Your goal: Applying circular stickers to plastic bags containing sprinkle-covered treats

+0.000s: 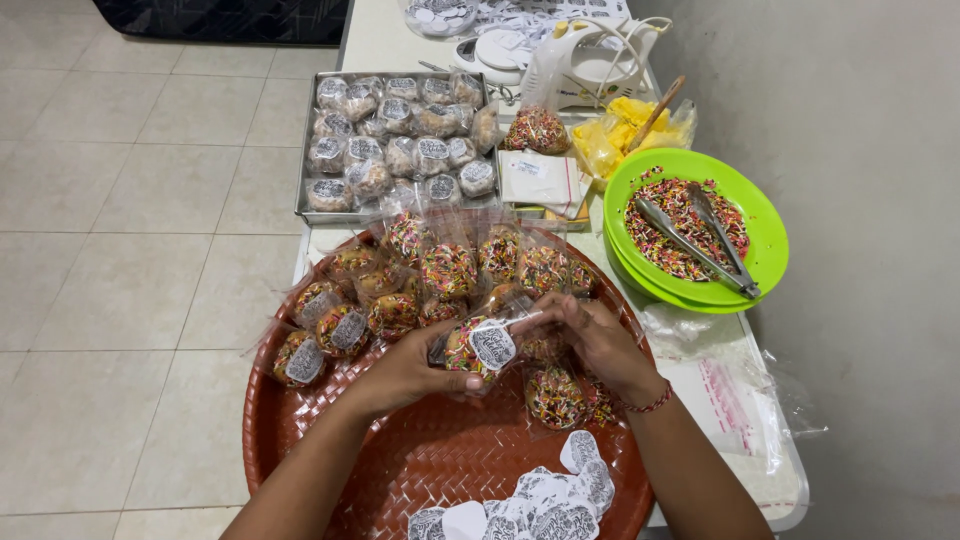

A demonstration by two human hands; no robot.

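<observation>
Sprinkle-coated treat in clear bag, round white sticker on front, held over woven red tray. Left hand grips bag from below; right hand pinches bag top. More bagged treats crowd tray's far half, sticker heap at near rim. Beyond: metal pan of bagged pieces, green bowl with sprinkles and tongs, all on tabletop.

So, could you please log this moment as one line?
left hand: holds bagged sprinkle treat | right hand: pinches bag top | under: woven tray
</observation>
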